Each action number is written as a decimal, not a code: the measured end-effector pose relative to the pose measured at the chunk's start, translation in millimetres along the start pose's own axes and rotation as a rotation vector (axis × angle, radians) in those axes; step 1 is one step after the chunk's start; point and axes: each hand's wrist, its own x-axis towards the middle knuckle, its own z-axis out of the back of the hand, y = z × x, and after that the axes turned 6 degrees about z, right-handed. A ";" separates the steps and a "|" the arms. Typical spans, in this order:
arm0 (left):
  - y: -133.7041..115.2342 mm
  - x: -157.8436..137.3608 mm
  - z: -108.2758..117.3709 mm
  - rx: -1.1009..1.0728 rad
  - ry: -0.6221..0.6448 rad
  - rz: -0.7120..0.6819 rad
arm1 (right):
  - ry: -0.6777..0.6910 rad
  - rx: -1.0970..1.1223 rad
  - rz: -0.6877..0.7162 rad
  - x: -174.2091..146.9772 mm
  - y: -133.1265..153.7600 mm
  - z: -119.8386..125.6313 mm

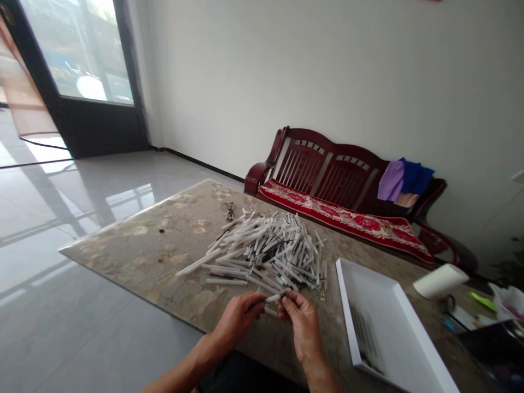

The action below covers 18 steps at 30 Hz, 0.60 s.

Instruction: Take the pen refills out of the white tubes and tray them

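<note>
A short, slim white tube [272, 298] with dark ends spans the gap between my two hands. My left hand [244, 310] is closed round its left end. At the other end, my right hand [300, 312] pinches a small dark part between thumb and finger. Just beyond my hands lies a big loose pile of similar thin white tubes [262, 240], some with dark pieces among them. To the right, a shallow white box [393, 316] holds several slender dark-and-clear sticks side by side along its left wall. What kind of thing the tubes are cannot be made out.
The patterned table [180, 218] carries dark-framed glasses [230, 211] behind the pile. Beyond the box are a white roll [441, 280], a bright green item [483, 300] and a plastic bag [505, 300]. A wooden bench [319, 158] with a red runner stands behind.
</note>
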 end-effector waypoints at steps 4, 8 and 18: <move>5.4 1.5 -1.9 -0.006 0.006 -0.005 | 0.011 -0.017 -0.021 -1.0 5.6 0.2; 7.6 2.2 -2.0 0.011 0.016 0.005 | 0.024 -0.051 -0.005 -1.3 6.6 0.5; 6.1 -1.3 0.4 0.083 -0.004 -0.052 | 0.188 -0.600 0.463 6.5 5.1 16.8</move>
